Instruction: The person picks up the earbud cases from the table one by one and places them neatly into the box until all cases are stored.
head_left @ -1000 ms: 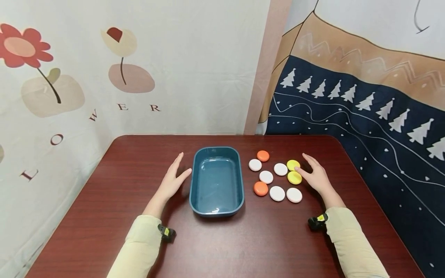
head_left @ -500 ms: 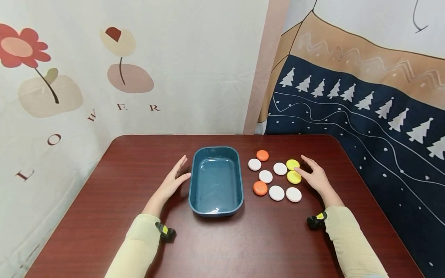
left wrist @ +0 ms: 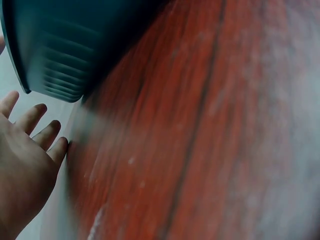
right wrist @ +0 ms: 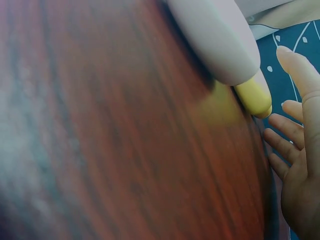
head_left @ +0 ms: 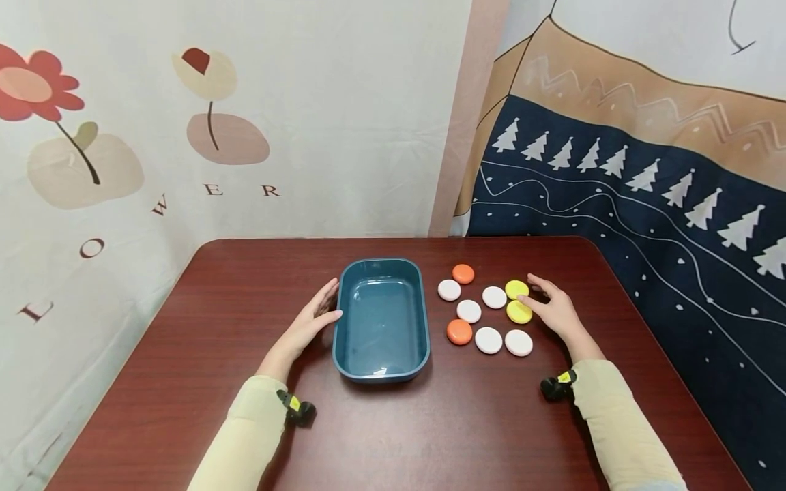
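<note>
A deep blue-green rectangular tray (head_left: 428,320) stands in the middle of the table. My left hand (head_left: 305,329) is beside its left wall, thumb tip at the rim; whether it touches cannot be told. In the left wrist view the fingers (left wrist: 31,119) are spread, with a gap between them and the tray wall (left wrist: 62,55). My right hand (head_left: 555,312) is at the right of two yellow discs, the far one (head_left: 516,290) and the near one (head_left: 519,311). Its thumb tip overlaps them from above; contact is unclear. The right wrist view shows relaxed fingers (right wrist: 285,145) around nothing.
Several white discs, one of them nearest the front right (head_left: 518,343), lie between tray and right hand. An orange disc (head_left: 463,274) is at the back, another orange disc (head_left: 459,332) nearer. The brown table (head_left: 393,436) meets curtains (head_left: 344,136) behind.
My left hand has moved slightly right, up against the tray's left side. My right hand has shifted a little, its fingers drawing closer to the yellow discs. Tray and discs stay in place.
</note>
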{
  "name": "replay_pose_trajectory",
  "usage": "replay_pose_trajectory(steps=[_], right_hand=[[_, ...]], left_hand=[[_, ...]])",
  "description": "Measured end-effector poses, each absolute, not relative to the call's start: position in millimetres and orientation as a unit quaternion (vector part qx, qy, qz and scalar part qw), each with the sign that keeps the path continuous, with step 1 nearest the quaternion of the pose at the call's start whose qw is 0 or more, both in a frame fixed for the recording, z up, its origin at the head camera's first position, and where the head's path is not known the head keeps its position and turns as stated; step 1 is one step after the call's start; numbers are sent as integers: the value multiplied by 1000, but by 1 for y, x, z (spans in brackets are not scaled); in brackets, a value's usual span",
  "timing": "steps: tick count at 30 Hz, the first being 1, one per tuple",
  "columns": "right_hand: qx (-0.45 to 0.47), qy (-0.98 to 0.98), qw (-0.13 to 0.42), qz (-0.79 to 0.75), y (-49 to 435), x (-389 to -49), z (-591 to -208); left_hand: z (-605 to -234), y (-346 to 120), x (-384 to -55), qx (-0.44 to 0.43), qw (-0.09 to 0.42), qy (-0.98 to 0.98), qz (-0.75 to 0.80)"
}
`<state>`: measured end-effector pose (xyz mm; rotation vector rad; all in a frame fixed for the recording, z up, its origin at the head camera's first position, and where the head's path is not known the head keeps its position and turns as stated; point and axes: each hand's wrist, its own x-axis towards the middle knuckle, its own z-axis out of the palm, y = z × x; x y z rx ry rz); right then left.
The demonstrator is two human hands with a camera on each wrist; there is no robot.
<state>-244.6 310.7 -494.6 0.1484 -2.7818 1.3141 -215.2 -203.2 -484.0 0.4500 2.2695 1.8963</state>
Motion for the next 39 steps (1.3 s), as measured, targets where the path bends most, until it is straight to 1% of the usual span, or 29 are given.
replay_pose_trajectory(steps=[7,14,17,31,39], right_hand=[[47,-898,23,437,312,-246,-495],[40,-893,18,447,311,-250,-494],[40,-895,13,444,311,-250,-494],[26,-902,-3,431,307,-254,-496],[16,-902,-9,431,304,-257,-496]], left_hand=[[-485,-201,-216,142,86,752,638],[-465,-198,-207,141,101,738,652],[-462,-199,-205,142,108,740,649],[-462,-200,-205,146,127,728,658],[-462,-201,-206,147,129,728,657]])
